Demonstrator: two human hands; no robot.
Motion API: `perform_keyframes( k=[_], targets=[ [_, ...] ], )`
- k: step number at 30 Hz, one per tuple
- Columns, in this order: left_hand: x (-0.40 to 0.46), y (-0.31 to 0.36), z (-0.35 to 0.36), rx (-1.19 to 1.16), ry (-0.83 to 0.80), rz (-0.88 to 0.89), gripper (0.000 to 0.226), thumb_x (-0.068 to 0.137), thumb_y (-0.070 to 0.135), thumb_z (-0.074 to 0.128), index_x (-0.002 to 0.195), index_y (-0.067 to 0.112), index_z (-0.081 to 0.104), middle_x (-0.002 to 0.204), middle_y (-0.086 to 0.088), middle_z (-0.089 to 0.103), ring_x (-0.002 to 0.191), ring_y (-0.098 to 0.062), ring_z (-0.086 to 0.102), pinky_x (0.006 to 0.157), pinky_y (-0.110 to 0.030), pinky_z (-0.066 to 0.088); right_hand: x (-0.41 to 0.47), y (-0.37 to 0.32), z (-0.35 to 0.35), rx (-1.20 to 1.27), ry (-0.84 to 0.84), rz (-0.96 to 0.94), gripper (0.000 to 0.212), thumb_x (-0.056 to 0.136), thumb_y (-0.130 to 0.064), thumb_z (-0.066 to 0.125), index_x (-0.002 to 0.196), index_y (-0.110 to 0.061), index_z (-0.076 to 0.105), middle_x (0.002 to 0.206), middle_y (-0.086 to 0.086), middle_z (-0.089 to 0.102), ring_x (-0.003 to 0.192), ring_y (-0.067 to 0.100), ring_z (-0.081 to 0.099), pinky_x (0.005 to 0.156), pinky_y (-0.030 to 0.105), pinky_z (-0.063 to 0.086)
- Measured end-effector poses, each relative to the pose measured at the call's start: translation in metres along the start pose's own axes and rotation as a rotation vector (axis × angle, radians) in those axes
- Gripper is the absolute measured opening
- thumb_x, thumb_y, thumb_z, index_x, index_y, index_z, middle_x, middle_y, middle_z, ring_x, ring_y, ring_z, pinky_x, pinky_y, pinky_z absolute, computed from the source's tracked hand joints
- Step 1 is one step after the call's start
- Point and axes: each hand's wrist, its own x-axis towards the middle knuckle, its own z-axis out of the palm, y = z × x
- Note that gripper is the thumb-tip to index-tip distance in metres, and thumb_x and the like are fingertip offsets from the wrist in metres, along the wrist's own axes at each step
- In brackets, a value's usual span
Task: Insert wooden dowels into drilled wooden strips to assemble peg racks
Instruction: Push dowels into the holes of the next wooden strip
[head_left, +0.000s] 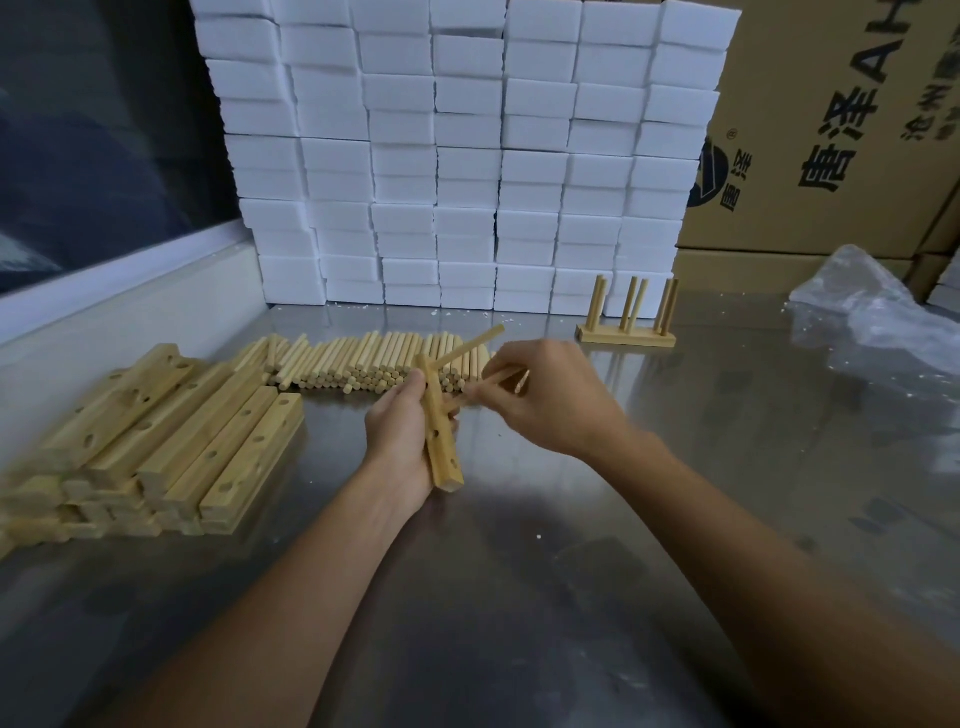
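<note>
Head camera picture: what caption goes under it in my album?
Left hand holds a drilled pale wooden strip; right hand pushes in a thin wooden dowel.

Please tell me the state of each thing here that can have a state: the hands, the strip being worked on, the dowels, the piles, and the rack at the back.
left hand: grips the strip
right hand: pinches loose dowels
strip: held off the table, one dowel inserted, lower holes unfilled
inserted dowel: sticks out slanting
dowel pile: lying loose
strip stack: unassembled, holes unfilled
finished rack: standing, pegs upright

cardboard box, printed "唐泽", "AH", partly cut off
</note>
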Motion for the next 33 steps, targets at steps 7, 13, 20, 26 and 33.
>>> perform_keyframes(
  k=[7,13,20,26,33],
  targets=[
    [0.003,-0.002,0.002,-0.043,-0.093,0.000,0.017,0.100,0.023,0.056,0.094,0.009,0.064,0.087,-0.012,0.063,0.082,-0.024,0.062,0.063,-0.032,0.051,-0.010,0.018,-0.005,0.545,0.091,0.310,0.016,0.090,-0.019,0.071,0.104,-0.011,0.069,0.078,0.005,0.075,0.066,0.011,0.071,0.066,0.024,0.056],
    [0.002,-0.001,-0.003,0.003,-0.205,-0.004,0.008,0.095,0.010,0.060,0.092,0.007,0.068,0.085,-0.010,0.062,0.074,-0.020,0.062,0.056,-0.026,0.054,-0.010,0.021,-0.005,0.587,0.108,0.311,0.023,0.089,-0.021,0.073,0.111,-0.017,0.066,0.076,0.000,0.076,0.068,0.011,0.072,0.060,0.017,0.054],
    [0.007,0.000,-0.007,-0.085,-0.167,-0.063,0.012,0.095,0.012,0.061,0.098,0.002,0.067,0.084,-0.010,0.063,0.062,-0.016,0.066,0.053,-0.025,0.055,-0.009,0.054,-0.025,0.773,0.045,0.409,0.023,0.096,-0.034,0.060,0.099,-0.014,0.071,0.080,0.003,0.075,0.069,0.014,0.068,0.066,0.031,0.051],
    [0.009,-0.001,-0.009,-0.109,-0.176,-0.071,0.011,0.096,0.013,0.060,0.099,0.004,0.066,0.081,-0.008,0.065,0.062,-0.015,0.067,0.056,-0.026,0.056,0.010,0.093,-0.010,0.292,0.188,0.604,0.015,0.093,-0.022,0.063,0.078,-0.020,0.067,0.086,-0.003,0.069,0.081,0.010,0.064,0.068,0.025,0.050],
    [0.010,0.000,-0.007,-0.120,-0.168,-0.075,0.009,0.096,0.012,0.059,0.098,0.005,0.065,0.080,-0.007,0.063,0.063,-0.015,0.065,0.055,-0.025,0.056,0.030,0.105,0.007,0.018,0.026,0.657,0.026,0.088,-0.030,0.068,0.090,-0.005,0.075,0.089,0.011,0.074,0.071,0.017,0.066,0.066,0.030,0.055]
  ],
)
